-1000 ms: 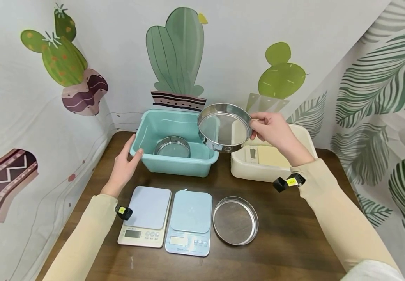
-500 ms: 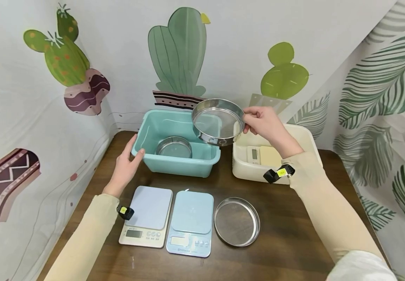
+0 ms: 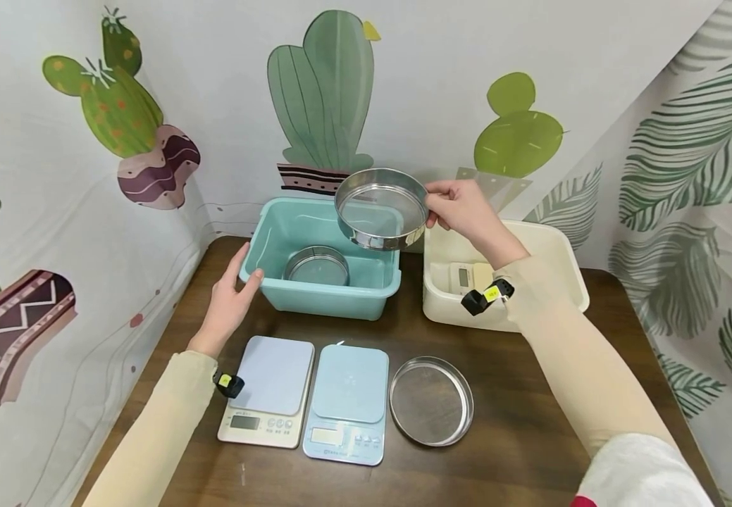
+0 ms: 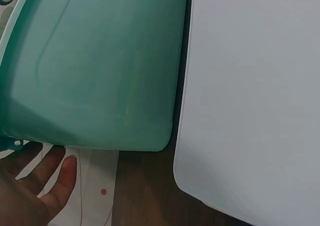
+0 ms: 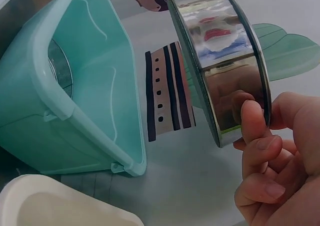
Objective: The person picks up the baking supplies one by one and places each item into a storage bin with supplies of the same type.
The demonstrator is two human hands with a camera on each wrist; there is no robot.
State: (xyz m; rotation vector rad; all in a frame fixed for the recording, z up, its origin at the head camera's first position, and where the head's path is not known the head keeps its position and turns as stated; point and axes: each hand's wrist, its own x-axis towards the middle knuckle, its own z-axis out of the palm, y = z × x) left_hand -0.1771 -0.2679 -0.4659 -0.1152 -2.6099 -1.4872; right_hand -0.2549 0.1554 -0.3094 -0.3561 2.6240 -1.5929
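In the head view my right hand (image 3: pixel 463 210) pinches the right edge of a round metal sieve (image 3: pixel 375 239), held tilted in the air above the right side of a teal plastic basin (image 3: pixel 321 303). The right wrist view shows thumb and fingers on the shiny wall of this sieve (image 5: pixel 232 80). My left hand (image 3: pixel 225 303) touches the basin's front left corner, fingers straight along its side and thumb spread at the front rim. Another sieve (image 3: pixel 317 267) lies inside the basin. A third sieve (image 3: pixel 432 401) rests on the brown table.
A white kitchen scale (image 3: pixel 273 377) and a light blue one (image 3: pixel 348 384) lie side by side before the basin. To its right stands a cream basin (image 3: pixel 467 318) with a scale (image 3: pixel 463 277) inside, partly behind my right forearm. A cactus-print cloth (image 3: pixel 416 84) hangs behind the table.
My right hand has carried the sieve left and slightly up, from near the cream basin to over the teal basin. The left hand stays at the basin's corner.
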